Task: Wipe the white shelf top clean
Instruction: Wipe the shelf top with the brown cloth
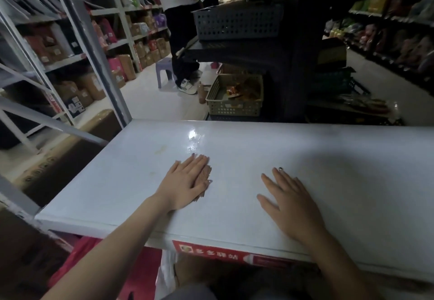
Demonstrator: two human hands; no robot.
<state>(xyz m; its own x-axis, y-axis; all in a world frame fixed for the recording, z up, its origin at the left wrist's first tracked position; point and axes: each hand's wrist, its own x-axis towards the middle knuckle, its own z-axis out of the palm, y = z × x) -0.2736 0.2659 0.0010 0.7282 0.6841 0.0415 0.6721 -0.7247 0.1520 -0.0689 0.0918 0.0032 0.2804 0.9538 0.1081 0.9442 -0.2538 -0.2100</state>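
The white shelf top stretches across the middle of the view, glossy, with a wet shine near its far centre and a faint yellowish stain to the left. My left hand lies flat on a small brown cloth, pressing it onto the shelf; most of the cloth is hidden under my fingers. My right hand rests flat on the bare shelf to the right, fingers spread, holding nothing.
A red label runs along the shelf's front edge. A grey metal upright stands at the far left corner. Beyond the shelf are a beige basket with packets, a grey crate, a purple stool, a person's legs and stocked racks.
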